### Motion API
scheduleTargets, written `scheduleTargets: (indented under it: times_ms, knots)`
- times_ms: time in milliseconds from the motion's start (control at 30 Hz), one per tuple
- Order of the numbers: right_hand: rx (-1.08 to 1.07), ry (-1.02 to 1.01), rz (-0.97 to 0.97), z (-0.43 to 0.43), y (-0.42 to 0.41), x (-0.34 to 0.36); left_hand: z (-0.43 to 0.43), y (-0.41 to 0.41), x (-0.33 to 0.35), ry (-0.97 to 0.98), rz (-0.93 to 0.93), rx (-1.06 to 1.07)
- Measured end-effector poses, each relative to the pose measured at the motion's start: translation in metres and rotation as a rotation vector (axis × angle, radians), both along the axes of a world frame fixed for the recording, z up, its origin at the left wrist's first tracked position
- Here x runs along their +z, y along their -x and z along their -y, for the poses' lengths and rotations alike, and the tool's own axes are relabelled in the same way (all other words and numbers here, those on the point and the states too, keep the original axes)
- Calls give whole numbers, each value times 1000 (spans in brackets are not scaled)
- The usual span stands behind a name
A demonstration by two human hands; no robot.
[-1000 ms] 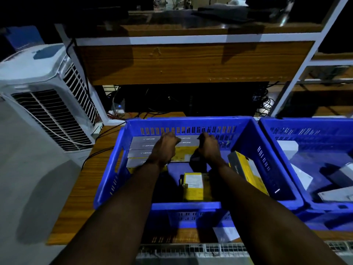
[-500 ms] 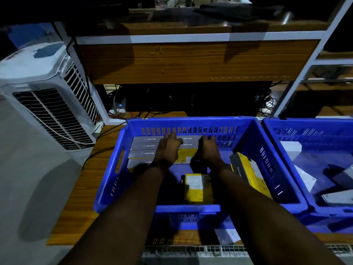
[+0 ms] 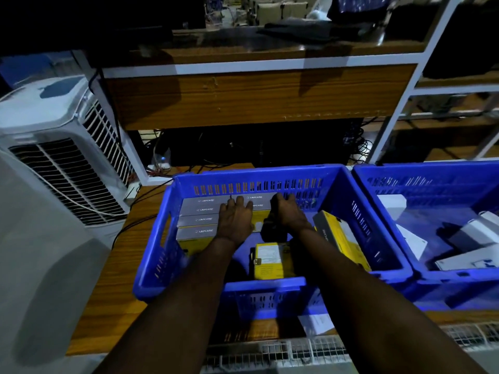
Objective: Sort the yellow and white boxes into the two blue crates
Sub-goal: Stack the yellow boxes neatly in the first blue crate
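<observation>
Both hands are inside the left crate (image 3: 256, 171), up at its far end. The left hand (image 3: 234, 220) lies flat, fingers straight and a bit spread, on top of the box row (image 3: 198, 220), a line of grey-topped, yellow-sided boxes packed along the far-left part of the crate. So that hand isn't gripping anything, just resting there. The right hand (image 3: 291, 214) is just to the right of it with fingers curled down toward the far wall. There's something dark under it, but it's too dim to say whether it's holding anything.

Other stuff in the same crate: a flat box (image 3: 272, 261), yellow, lying near the near wall between the forearms, and a leaning box (image 3: 344, 238), also yellow, tilted against the right wall.

The right crate (image 3: 432, 168) sits right beside the left one and has the white boxes (image 3: 392, 206) lying loose in it.

Both crates are on a wooden table (image 3: 129, 255). A white cooler (image 3: 62, 157) stands to the left, and cables (image 3: 189, 168) run behind the crates.
</observation>
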State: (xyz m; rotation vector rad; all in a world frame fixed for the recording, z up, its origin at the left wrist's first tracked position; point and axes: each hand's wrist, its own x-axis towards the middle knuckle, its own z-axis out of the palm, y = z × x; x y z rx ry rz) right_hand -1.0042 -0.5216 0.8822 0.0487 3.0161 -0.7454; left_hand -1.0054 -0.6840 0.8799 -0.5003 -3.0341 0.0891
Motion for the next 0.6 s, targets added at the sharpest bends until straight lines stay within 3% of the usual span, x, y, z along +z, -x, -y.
scheduleTargets:
  times_ms: [333, 400, 533, 600]
  knots:
    - [-91, -18, -116, -25, -26, 44, -43, -5, 33, -172, 147, -33]
    - [-136, -35, -116, -37, -33, 53, -59, -7, 39, -268, 156, -53]
    - [-206, -1, -141, -60, -49, 62, -95, -17, 53, -642, 258, 28]
    - [-235, 20, -146, -71, -56, 62, -112, -23, 59, -699, 345, 67]
